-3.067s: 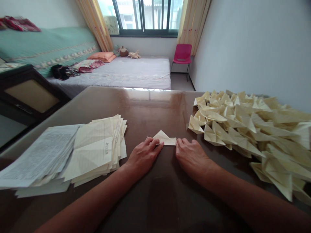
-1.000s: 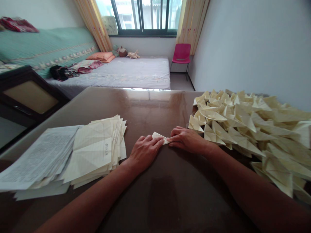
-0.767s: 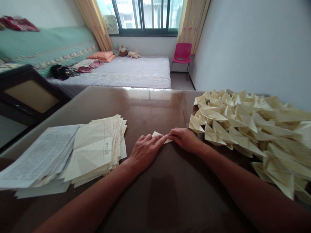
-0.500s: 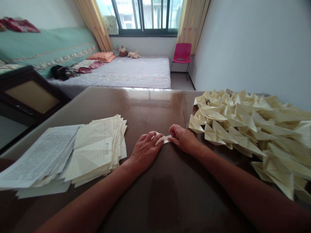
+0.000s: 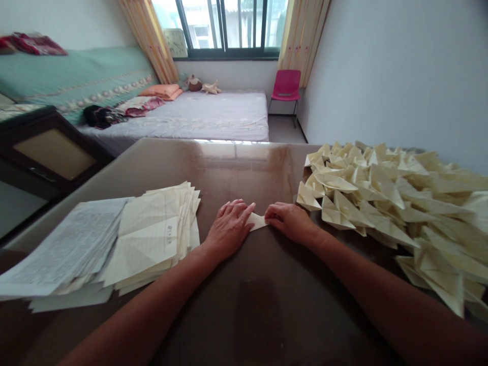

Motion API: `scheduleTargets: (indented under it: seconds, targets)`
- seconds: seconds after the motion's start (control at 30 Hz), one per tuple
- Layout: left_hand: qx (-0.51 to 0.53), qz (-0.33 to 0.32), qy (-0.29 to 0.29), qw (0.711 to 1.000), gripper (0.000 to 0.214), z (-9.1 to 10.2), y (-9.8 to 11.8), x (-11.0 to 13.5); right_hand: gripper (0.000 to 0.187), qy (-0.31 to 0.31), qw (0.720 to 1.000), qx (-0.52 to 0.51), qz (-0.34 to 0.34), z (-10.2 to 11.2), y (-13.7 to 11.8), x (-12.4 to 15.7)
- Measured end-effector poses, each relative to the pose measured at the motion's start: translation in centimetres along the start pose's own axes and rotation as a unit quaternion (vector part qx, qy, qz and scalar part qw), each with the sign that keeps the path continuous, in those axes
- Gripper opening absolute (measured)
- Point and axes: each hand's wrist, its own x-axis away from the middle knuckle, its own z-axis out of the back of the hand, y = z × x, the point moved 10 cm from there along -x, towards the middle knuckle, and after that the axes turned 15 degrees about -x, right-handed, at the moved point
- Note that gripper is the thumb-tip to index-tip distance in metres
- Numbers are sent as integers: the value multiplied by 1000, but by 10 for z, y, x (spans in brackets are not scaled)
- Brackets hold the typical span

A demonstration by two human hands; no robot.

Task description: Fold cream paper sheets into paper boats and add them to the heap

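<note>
A small folded cream paper piece (image 5: 258, 222) lies on the dark brown table (image 5: 236, 168) between my hands. My left hand (image 5: 229, 229) lies flat on its left part, fingers stretched out and pressing it down. My right hand (image 5: 288, 221) has its fingers curled and pinches the paper's right end against the table. Most of the piece is hidden under the two hands.
A large heap of folded cream paper shapes (image 5: 392, 198) covers the table's right side. A stack of flat creased sheets (image 5: 152, 236) and printed pages (image 5: 64, 249) lies at the left. Beyond the table are a bed (image 5: 198, 114), a pink chair (image 5: 285, 87) and a dark cabinet (image 5: 46, 152).
The paper piece was a wider triangle held at both ends. My hands have come together over it, and now only a small strip shows between them.
</note>
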Motion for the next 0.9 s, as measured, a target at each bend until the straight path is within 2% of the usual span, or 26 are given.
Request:
scheduleTargets:
  seconds: [0.13,0.27,0.4,0.57,0.67,0.77,0.83,0.9]
  targets:
    - [61,23,-7,998,53,3,-4,1,9,15,1000,-14,-4,1,3,1]
    - [101,9,1,995,49,7,2,5,11,18,1000,-20,13,1,3,2]
    - [121,-17,31,992,44,10,8,10,10,4,999,-44,28,-2,2,2]
    - [118,-7,53,992,43,12,5,11,11,-20,996,-81,34,-5,-1,2]
    - [108,18,90,990,46,19,-2,10,12,-41,995,-91,4,-5,2,2]
    - [72,53,139,986,46,31,-13,11,14,-33,996,-81,-34,3,9,-1]
    - [51,58,145,986,37,35,-16,13,16,-24,995,-76,-56,8,15,-2]
    - [41,38,126,990,26,33,-14,15,16,-26,995,-64,-73,10,20,-3]
